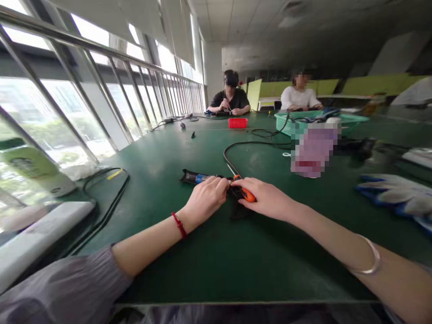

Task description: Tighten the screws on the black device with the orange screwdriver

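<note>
My left hand lies closed over a long black device with a blue patch, which rests on the green table. My right hand is closed around an orange-and-black screwdriver, whose thin metal shaft points away from me. The two hands almost touch above the device's right end. A black cord curves away from that spot toward the far side. A red string sits on my left wrist and a bangle on my right forearm.
A red box and a green basket stand farther back, where two people sit working. Blue-and-white gloves lie to the right. Black cables and a white object sit left by the railing and windows.
</note>
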Demonstrator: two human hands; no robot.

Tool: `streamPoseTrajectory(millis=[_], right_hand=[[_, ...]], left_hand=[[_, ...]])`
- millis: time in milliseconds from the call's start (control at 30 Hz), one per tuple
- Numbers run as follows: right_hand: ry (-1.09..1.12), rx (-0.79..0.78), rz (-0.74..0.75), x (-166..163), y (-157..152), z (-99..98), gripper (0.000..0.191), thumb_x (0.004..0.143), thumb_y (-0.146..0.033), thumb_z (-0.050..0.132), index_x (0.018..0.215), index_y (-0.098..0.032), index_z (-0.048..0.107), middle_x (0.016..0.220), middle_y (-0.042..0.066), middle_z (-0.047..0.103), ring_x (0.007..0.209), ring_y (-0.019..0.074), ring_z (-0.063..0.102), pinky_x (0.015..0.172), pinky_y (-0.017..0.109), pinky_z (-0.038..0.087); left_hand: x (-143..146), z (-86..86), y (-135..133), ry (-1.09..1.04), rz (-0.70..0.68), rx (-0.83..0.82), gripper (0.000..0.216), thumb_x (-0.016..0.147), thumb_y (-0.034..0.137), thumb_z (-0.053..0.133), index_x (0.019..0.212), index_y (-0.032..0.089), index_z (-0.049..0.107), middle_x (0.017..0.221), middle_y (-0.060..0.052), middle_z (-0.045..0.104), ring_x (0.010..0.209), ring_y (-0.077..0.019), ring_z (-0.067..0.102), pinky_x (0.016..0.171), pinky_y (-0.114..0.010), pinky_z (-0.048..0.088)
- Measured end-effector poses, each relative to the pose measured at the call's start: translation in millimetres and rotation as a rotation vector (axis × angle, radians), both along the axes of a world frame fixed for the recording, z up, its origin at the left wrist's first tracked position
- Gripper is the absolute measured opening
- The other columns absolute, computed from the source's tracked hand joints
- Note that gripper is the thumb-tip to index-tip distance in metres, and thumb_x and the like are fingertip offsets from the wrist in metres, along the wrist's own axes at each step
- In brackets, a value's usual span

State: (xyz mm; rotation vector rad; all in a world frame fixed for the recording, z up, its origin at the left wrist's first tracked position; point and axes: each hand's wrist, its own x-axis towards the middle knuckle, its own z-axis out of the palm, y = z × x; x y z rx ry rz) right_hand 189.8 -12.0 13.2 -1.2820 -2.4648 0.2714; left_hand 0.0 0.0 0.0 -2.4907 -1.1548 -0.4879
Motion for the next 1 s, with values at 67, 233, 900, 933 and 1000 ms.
streamPoseTrajectory(millis=[67,233,900,933,1000], right_hand=[[-0.022,0.005,-0.027,-1,-3,0.3,0.045,0.081,-0.024,0.056,0.125,-0.020,0.052,0.122,0.007,0.059,0.108,0.0235,0.057,0.091,0.038,0.047],[-0.072,0.048,-0.059,-5,-6,1.6,0.046,0.080,-0.026,0.057,0.125,-0.021,0.053,0.119,0.008,0.060,0.104,0.0242,0.059,0.087,0.038,0.049],[-0.165,0.176,0.065,-4,-3,-3.9,0.042,0.087,-0.029,0.048,0.128,-0.021,0.053,0.100,0.009,0.057,0.093,0.0239,0.056,0.079,0.039,0.050],[-0.173,0.177,0.067,-4,-3,-3.5,0.043,0.087,-0.029,0.048,0.129,-0.022,0.052,0.100,0.009,0.057,0.094,0.0240,0.056,0.080,0.039,0.050],[-0.187,0.175,0.067,-4,-3,-2.4,0.045,0.087,-0.029,0.048,0.131,-0.023,0.050,0.099,0.009,0.056,0.094,0.0243,0.055,0.080,0.039,0.049]], left_hand=[[0,1.5,-3,-0.052,0.058,-0.032,0.010,0.082,0.013,0.045,0.084,0.019,0.052,0.082,-0.002,0.061,0.078,-0.0166,0.055,0.063,-0.026,0.041],[3,10.0,-12,-0.122,0.177,-0.124,0.008,0.079,0.012,0.048,0.080,0.019,0.051,0.083,-0.002,0.061,0.077,-0.0162,0.057,0.061,-0.025,0.039],[-1,12.6,-15,-0.093,0.196,-0.145,0.006,0.086,0.017,0.046,0.086,0.019,0.051,0.085,-0.001,0.064,0.075,-0.0156,0.060,0.057,-0.024,0.036],[0,12.8,-16,-0.083,0.201,-0.145,0.006,0.086,0.017,0.045,0.087,0.019,0.051,0.086,-0.001,0.064,0.075,-0.0157,0.060,0.057,-0.024,0.036],[0,13.4,-16,-0.069,0.202,-0.146,0.007,0.087,0.017,0.044,0.088,0.019,0.051,0.086,-0.002,0.064,0.076,-0.0157,0.060,0.057,-0.024,0.037]])
